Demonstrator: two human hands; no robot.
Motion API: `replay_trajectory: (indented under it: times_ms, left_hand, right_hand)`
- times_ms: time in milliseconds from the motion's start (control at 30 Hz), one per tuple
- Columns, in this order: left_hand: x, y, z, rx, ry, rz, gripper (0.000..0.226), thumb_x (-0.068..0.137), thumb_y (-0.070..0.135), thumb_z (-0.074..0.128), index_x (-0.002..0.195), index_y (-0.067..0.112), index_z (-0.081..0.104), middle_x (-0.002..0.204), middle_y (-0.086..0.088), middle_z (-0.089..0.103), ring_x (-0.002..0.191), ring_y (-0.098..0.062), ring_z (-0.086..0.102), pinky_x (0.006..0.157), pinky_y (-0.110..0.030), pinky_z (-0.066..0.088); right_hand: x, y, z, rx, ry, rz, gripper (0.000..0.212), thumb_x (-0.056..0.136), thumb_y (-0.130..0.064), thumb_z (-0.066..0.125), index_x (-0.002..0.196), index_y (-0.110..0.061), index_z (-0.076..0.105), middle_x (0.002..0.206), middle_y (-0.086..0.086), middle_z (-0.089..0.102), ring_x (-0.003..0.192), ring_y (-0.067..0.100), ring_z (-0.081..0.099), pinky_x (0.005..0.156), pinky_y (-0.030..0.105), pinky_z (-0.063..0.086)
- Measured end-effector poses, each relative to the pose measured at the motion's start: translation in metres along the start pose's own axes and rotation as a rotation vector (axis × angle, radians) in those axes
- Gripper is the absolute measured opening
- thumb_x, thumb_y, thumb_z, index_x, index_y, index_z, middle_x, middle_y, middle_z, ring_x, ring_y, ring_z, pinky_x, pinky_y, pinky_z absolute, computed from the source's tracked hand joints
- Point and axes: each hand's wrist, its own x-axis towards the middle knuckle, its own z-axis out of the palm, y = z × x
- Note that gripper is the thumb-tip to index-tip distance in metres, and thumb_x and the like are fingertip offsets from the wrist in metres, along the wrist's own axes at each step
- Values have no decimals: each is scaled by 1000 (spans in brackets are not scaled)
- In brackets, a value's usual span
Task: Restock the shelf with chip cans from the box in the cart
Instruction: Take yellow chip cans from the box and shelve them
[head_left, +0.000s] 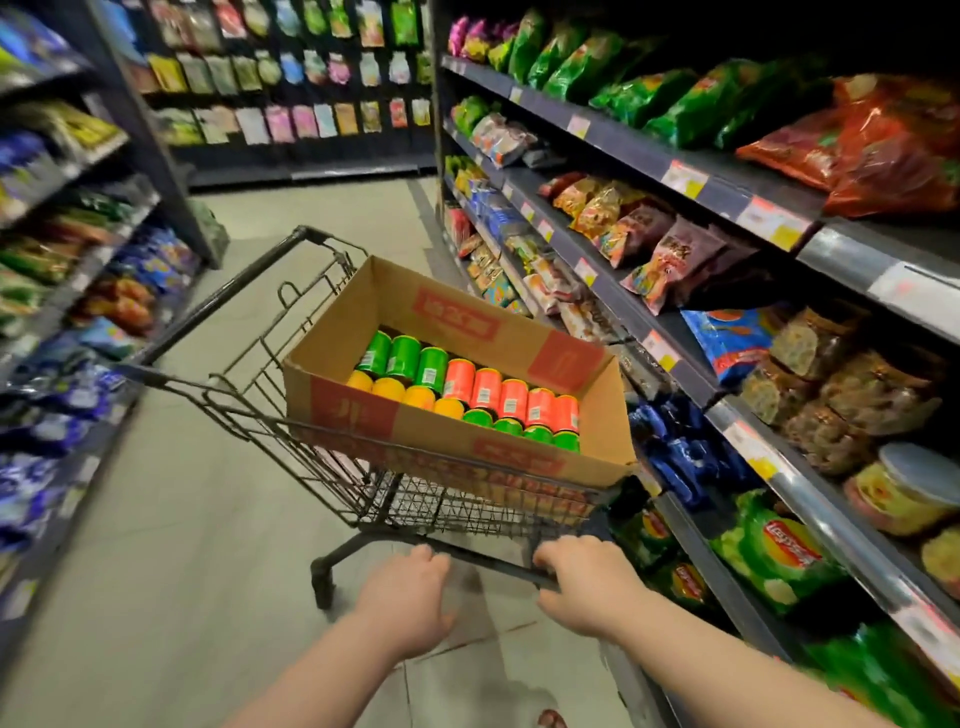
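A dark wire cart (291, 415) stands in the aisle in front of me. An open cardboard box (363, 415) fills its basket. Inside lie several chip cans (488, 389) on their sides: green, orange-red and yellow ones in two rows. My left hand (410, 597) and my right hand (587, 577) both grip the cart's handle bar (493, 558), fingers curled over it. The shelf (779, 426) on the right runs close along the cart's right side.
Shelves with snack bags line both sides of the aisle, with price tags on their edges. Another shelf wall of hanging packets closes the far end. Tiled floor (182, 519) lies open to the cart's left. A toe of a shoe shows at the bottom edge.
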Motion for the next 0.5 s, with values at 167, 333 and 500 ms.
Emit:
replay_trajectory:
  times_ms: [167, 333, 500]
  left_hand:
    - [57, 18, -35, 2, -16, 5, 53, 88, 48, 50, 132, 21, 41, 131, -3, 44, 123, -25, 44, 97, -38, 41]
    - [106, 29, -63, 10, 12, -7, 53, 88, 48, 50, 133, 21, 41, 133, -3, 43, 126, -24, 43, 99, -35, 40]
    - [132, 25, -77, 43, 31, -42, 53, 87, 51, 49, 131, 22, 43, 129, -1, 46, 121, -24, 47, 97, -36, 42]
  right_hand:
    - [47, 44, -26, 17, -30, 11, 46, 89, -46, 48, 130, -26, 48, 132, 5, 51, 124, 28, 45, 102, 39, 35]
    - [92, 80, -54, 43, -22, -1, 46, 90, -44, 48, 133, -27, 46, 134, 4, 50, 124, 28, 45, 101, 38, 36]
    - [128, 92, -67, 87, -19, -19, 45, 89, -44, 51, 131, -27, 49, 132, 2, 54, 120, 26, 50, 99, 37, 41]
